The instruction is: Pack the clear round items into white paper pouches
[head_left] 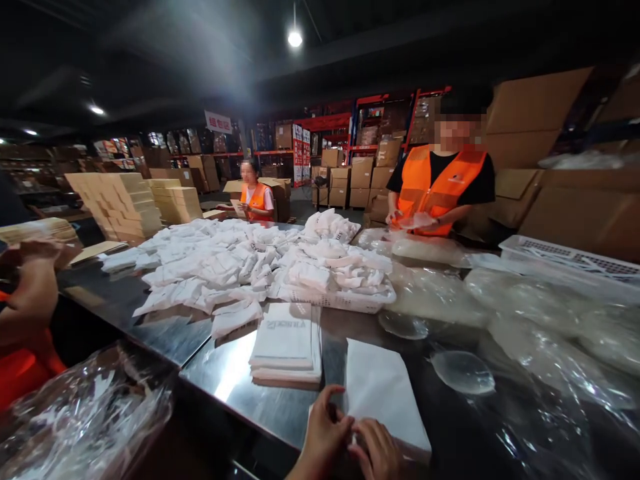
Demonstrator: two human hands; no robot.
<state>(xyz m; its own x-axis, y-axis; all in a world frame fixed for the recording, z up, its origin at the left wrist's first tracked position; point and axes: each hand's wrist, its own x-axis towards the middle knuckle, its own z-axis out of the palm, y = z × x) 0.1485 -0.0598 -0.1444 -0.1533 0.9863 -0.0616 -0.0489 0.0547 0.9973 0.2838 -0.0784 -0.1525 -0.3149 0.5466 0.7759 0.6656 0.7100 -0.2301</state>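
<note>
Both my hands are at the bottom middle of the head view, on the near edge of a white folded cloth that lies flat on the shiny metal table. My left hand pinches the cloth's near left corner. My right hand rests beside it with fingers curled on the same edge. Just left of the cloth sits a neat stack of folded white cloths. Behind them spreads a big heap of loose white folded pieces.
Clear plastic bags cover the table's right side, more plastic lies at lower left. A white crate stands at the right. A person in an orange vest works opposite, another farther back; a co-worker's hand is at left. Flat cardboard stacks stand behind.
</note>
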